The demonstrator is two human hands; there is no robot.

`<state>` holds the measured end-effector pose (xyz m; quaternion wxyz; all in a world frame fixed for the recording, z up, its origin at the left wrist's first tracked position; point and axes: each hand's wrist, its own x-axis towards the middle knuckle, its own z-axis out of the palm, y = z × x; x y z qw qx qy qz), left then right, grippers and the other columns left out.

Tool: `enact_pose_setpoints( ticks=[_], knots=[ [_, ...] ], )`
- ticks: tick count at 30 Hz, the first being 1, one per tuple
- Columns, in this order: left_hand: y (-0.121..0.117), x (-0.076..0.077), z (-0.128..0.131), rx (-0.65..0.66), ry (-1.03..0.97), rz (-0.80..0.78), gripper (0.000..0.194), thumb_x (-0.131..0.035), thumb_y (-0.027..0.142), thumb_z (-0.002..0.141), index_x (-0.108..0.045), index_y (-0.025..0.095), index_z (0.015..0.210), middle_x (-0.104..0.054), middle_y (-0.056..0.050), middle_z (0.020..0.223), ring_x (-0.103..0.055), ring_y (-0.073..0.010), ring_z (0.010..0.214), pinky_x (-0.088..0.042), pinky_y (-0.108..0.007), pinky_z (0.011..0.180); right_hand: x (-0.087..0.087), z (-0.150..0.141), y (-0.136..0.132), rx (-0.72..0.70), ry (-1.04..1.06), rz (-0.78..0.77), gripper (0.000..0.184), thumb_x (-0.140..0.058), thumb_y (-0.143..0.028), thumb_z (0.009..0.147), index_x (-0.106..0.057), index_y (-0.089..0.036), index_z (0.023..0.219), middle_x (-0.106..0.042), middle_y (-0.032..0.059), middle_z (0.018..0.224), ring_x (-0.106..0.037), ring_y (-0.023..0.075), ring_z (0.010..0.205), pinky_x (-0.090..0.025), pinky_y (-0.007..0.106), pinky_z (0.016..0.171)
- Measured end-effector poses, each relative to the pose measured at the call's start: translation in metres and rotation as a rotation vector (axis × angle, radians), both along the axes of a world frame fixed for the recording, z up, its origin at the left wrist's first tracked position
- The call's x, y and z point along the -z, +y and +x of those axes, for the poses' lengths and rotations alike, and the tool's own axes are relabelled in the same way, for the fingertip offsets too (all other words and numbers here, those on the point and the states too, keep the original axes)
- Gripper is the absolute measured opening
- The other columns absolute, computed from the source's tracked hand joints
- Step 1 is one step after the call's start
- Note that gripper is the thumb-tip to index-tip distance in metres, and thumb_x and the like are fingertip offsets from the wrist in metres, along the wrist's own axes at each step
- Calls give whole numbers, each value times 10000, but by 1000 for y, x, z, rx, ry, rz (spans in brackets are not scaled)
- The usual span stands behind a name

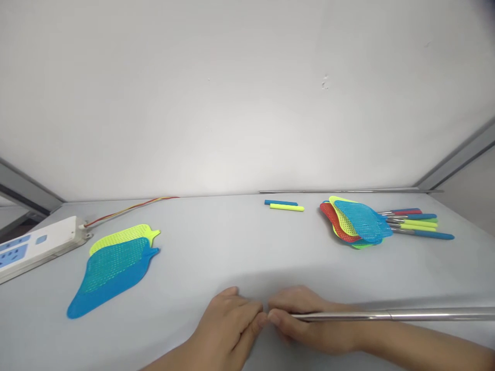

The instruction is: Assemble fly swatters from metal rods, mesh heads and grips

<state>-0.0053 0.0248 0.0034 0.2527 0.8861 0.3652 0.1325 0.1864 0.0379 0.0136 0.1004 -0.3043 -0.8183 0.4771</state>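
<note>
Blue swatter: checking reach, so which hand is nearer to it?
Left. The left hand sits right of the blue swatter and nearer the camera; the right hand lies further right, past the left hand, holding a steel rod.

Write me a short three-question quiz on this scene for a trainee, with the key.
1. True or false: the right hand grips the long shiny steel rod.
2. Which colour is the top head in the stack of plastic mesh fly-swatter heads at the far right? A blue, B red, C green.
3. How many short loose coloured plastic bars lie at the back of the pale grey table top?

Key: 1 true; 2 A; 3 two.
</note>
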Motion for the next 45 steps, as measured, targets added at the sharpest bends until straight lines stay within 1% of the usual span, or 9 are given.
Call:
enact_pose_setpoints(
  ticks=[8,13,17,19,21,27,33,40,45],
  knots=[
    [-1,-2,3,-31,24,-20,405,-205,279,916,-469,197,620,-548,40,540,-479,-107,489,-335,-265,623,3,-5,0,150,86,-161,454,-273,-344,902,-422,-149,521,-422,-37,506,-413,72,506,-341,185,526],
    [0,-1,1,-87,19,-45,389,-200,318,915,-348,186,580,-392,55,480,-373,-104,471,-291,-247,555,17,2,2,279,326,-375,470,-446,-463,815,-382,-148,473,-312,-59,421,-280,46,389,-191,187,364],
    [1,-5,0,-111,15,-122,369,-238,369,902,-332,187,595,-368,43,514,-398,-113,534,-292,-237,539,29,3,3,440,689,-541,517,-392,-515,819,-304,-174,441,-241,-73,390,-311,51,332,-201,191,338],
    [1,-6,-1,-118,15,-145,360,-251,374,899,-339,187,605,-378,39,536,-406,-113,555,-302,-234,546,30,1,4,509,749,-598,518,-391,-492,827,-270,-181,431,-203,-82,376,-306,49,305,-190,188,323],
    [1,-7,-1,-136,-4,-174,352,-246,369,903,-354,188,620,-394,39,557,-413,-109,566,-315,-228,556,27,-1,6,536,720,-631,514,-383,-460,840,-272,-179,424,-217,-82,344,-297,46,283,-184,184,313],
    [3,-13,-1,-160,17,-253,343,-229,367,911,-422,191,689,-458,32,626,-443,-111,615,-352,-228,591,25,0,8,498,680,-600,510,-355,-454,852,-301,-177,428,-296,-62,334,-326,54,295,-217,181,321],
    [-1,-14,-6,-23,84,-149,307,-217,304,919,-439,199,733,-492,31,638,-466,-127,636,-364,-277,702,26,6,5,301,516,-496,538,-279,-470,875,-398,-156,455,-409,-14,428,-417,86,413,-324,219,436],
    [-4,-7,-8,14,103,-75,302,-222,278,914,-439,195,720,-512,23,622,-478,-132,601,-365,-299,769,10,9,2,165,311,-426,534,-196,-461,898,-430,-152,531,-473,10,525,-503,116,554,-401,245,578],
    [-3,-9,-7,48,138,-124,307,-224,271,915,-454,188,728,-523,14,648,-492,-131,623,-349,-306,810,2,8,2,135,176,-386,520,-196,-419,907,-497,-141,586,-519,22,588,-493,113,585,-412,237,608]
  ],
)
